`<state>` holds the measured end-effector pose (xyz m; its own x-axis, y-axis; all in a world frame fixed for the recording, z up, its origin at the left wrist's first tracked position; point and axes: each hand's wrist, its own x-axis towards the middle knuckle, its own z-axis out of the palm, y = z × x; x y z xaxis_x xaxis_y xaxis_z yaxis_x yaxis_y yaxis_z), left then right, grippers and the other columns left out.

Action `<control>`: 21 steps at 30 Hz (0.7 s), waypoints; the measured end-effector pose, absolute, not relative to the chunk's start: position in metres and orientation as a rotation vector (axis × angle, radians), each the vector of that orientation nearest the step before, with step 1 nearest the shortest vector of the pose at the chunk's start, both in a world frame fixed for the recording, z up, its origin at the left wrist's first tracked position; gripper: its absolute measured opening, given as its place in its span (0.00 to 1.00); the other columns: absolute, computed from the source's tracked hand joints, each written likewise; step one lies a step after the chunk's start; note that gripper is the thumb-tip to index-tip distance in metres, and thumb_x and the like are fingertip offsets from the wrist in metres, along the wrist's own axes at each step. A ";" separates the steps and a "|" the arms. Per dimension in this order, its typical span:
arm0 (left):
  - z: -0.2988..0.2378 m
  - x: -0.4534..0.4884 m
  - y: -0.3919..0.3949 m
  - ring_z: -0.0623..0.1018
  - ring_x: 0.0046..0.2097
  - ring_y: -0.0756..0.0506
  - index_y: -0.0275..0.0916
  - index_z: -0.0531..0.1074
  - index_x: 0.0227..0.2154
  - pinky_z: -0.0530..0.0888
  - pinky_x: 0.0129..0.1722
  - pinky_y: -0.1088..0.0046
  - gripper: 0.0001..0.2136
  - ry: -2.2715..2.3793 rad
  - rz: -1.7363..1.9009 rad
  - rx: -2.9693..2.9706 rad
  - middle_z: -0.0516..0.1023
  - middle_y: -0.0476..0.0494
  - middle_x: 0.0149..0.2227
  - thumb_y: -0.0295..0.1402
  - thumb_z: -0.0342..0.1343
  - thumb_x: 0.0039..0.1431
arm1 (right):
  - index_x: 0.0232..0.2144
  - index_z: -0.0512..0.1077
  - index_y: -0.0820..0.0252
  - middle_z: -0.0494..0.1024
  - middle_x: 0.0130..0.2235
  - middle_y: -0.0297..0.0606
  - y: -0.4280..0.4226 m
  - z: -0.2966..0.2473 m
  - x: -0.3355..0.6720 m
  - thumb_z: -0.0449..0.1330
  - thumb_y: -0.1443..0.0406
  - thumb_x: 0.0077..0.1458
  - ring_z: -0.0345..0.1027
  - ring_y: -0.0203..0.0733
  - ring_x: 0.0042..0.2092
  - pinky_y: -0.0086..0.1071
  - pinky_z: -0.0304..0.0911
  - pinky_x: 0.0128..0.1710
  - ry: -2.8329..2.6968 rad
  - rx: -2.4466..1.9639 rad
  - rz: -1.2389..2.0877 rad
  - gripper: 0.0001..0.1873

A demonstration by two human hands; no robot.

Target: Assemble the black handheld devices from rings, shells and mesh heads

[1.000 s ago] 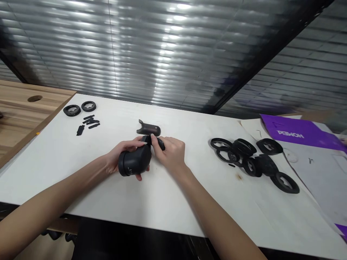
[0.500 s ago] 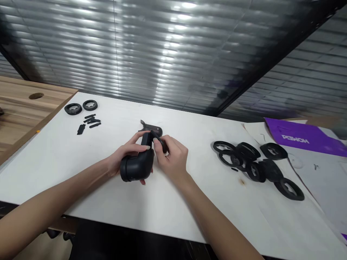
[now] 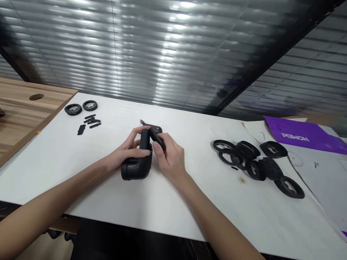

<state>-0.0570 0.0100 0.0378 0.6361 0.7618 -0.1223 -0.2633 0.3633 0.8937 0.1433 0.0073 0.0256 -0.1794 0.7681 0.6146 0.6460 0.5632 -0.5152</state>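
Note:
My left hand (image 3: pixel 125 151) is wrapped round a black L-shaped plastic housing (image 3: pixel 137 167) that rests on the white table (image 3: pixel 81 162), near its middle. My right hand (image 3: pixel 169 157) pinches a small black elongated piece (image 3: pixel 157 139) against the housing's upper end. Just behind both hands lies another black curved shell part (image 3: pixel 153 128), partly hidden by my fingers.
A pile of black rings and round covers (image 3: pixel 257 164) lies to the right. Two black rings (image 3: pixel 80 107) and several small black bits (image 3: pixel 89 122) sit at the far left. A purple folder (image 3: pixel 306 137) and grey sheets are at the far right. A wooden desk (image 3: pixel 21 108) adjoins on the left.
My left hand has tipped the housing more upright and my fingers have moved up along it. My right hand has pressed the small piece closer onto its upper end.

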 end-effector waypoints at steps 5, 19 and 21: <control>0.037 -0.065 0.013 0.81 0.46 0.41 0.57 0.61 0.66 0.78 0.41 0.69 0.36 0.611 0.914 1.255 0.77 0.42 0.52 0.31 0.71 0.59 | 0.47 0.70 0.53 0.75 0.44 0.41 0.003 0.029 0.137 0.45 0.44 0.72 0.71 0.44 0.37 0.36 0.66 0.32 -1.748 -1.027 0.593 0.24; 0.031 -0.063 0.004 0.80 0.45 0.44 0.58 0.63 0.61 0.77 0.41 0.71 0.33 0.478 0.944 1.620 0.76 0.45 0.52 0.25 0.68 0.59 | 0.47 0.70 0.54 0.77 0.35 0.33 -0.006 0.052 0.137 0.65 0.48 0.59 0.70 0.40 0.33 0.33 0.64 0.32 -1.754 -1.052 0.857 0.22; 0.032 -0.062 0.003 0.79 0.39 0.47 0.59 0.62 0.60 0.76 0.35 0.74 0.32 0.451 0.924 1.625 0.75 0.46 0.52 0.25 0.68 0.59 | 0.45 0.68 0.54 0.75 0.32 0.31 -0.008 0.054 0.137 0.64 0.51 0.61 0.68 0.39 0.31 0.32 0.62 0.30 -1.760 -1.036 0.858 0.18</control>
<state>-0.0615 0.0030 0.0324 0.6157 0.7175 0.3257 -0.1846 -0.2705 0.9449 0.1368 -0.0075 0.0538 -0.2509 0.9044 0.3451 0.2853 0.4098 -0.8664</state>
